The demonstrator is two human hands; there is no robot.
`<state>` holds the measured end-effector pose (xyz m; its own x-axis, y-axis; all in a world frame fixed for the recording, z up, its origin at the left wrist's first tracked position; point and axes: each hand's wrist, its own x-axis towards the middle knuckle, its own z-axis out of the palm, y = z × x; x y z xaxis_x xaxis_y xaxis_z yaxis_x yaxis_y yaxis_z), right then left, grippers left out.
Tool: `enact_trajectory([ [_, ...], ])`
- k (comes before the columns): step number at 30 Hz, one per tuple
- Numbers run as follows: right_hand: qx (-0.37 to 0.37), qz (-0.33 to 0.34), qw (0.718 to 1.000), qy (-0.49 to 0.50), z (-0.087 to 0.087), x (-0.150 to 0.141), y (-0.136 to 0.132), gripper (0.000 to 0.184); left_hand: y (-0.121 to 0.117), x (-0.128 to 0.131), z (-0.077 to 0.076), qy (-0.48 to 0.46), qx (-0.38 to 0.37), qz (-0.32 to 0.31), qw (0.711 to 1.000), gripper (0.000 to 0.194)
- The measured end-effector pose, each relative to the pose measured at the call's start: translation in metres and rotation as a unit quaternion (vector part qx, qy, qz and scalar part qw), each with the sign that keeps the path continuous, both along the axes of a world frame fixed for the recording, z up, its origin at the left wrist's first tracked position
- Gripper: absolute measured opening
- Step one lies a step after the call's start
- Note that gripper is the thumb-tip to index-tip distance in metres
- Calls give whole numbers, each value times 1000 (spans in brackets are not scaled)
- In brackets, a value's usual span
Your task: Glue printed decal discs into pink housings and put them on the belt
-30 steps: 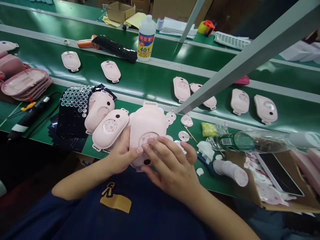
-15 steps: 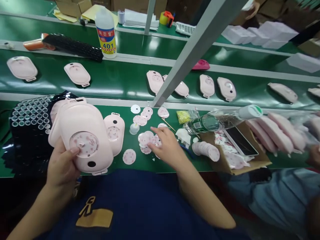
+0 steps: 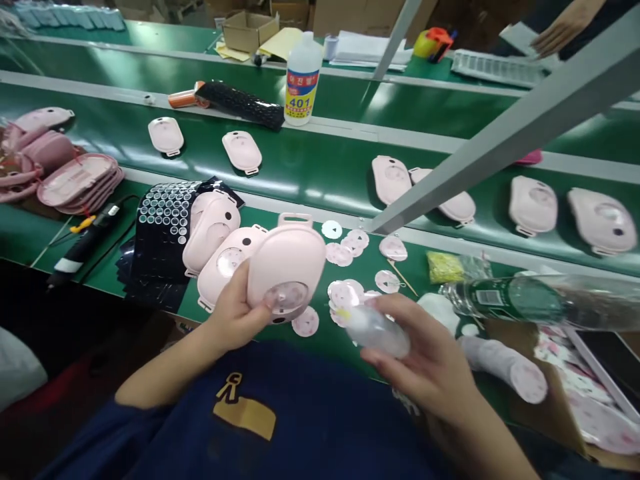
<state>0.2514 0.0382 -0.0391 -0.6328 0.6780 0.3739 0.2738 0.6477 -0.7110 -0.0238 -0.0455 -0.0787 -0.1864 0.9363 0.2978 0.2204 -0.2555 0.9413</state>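
My left hand (image 3: 243, 307) grips a pale pink plastic cover (image 3: 286, 260) by its left edge, tilted up, with the thumb by its round clear window. Between the fingers and thumb of my right hand (image 3: 425, 353) is a small translucent glue bottle (image 3: 377, 330) with a yellowish tip pointing left. Just beyond that tip lie overlapping round patterned discs (image 3: 345, 293) on the green bench. One more disc (image 3: 305, 322) sits by the lower edge of the held cover. Another pink cover (image 3: 225, 263) rests left of my left hand, partly hidden by it.
Black sheeting with clear round stickers (image 3: 167, 207) lies left, near an electric screwdriver (image 3: 83, 247). A clear drink bottle (image 3: 525, 300) lies right, before a cardboard box (image 3: 560, 407). A slanted metal post (image 3: 500, 127) crosses above the bench. Several pink covers line the green belt (image 3: 320, 167).
My right hand has left the discs and now holds the small glue bottle, which stood on the bench before. The cover in my left hand is turned more upright. The view has shifted left.
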Motion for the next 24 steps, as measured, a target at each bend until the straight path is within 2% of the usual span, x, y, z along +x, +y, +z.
enact_trajectory([
  [4,71,13,994,-77,29,1,-19,31,2,5,6,61,66,-24,996,65],
  [7,91,14,992,-86,39,-2,-26,29,-1,5,8,84,111,-26,990,70],
  [14,92,23,992,-87,47,-3,-35,28,-7,7,10,94,168,-19,981,72],
  [24,97,34,990,-99,50,0,-41,29,-10,8,17,87,178,-46,979,77],
])
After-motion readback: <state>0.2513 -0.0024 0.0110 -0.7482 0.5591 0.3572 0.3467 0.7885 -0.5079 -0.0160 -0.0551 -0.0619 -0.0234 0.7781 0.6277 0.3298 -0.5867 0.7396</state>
